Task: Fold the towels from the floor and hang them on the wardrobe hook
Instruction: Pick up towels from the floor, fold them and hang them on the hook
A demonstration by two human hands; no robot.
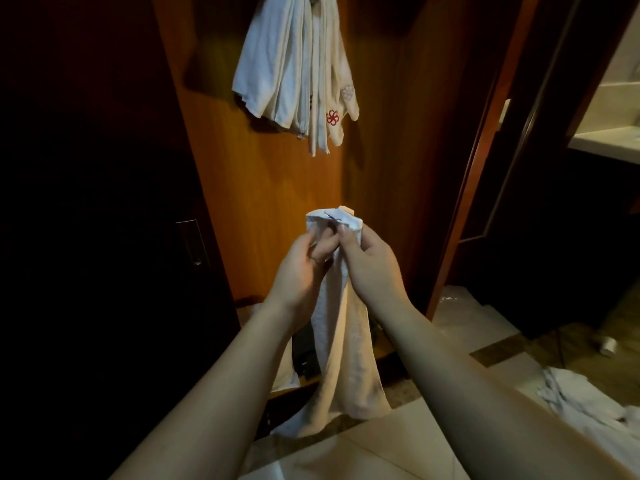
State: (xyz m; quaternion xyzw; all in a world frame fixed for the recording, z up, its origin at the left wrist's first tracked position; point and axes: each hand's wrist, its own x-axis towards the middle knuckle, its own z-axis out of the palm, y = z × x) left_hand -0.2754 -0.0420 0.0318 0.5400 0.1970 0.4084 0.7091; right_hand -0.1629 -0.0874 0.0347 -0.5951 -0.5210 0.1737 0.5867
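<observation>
While towel (341, 358) hangs folded | left hand (304, 268), right hand (372, 265) fingers pinching its top corner

A warm orange-brown wooden wardrobe panel (270, 188) stands lit beyond the hands, a dark door with a recessed metal handle (192, 242) to their left, pale glossy floor tiles (391, 441) below, a pale countertop (609, 142) far right.
</observation>
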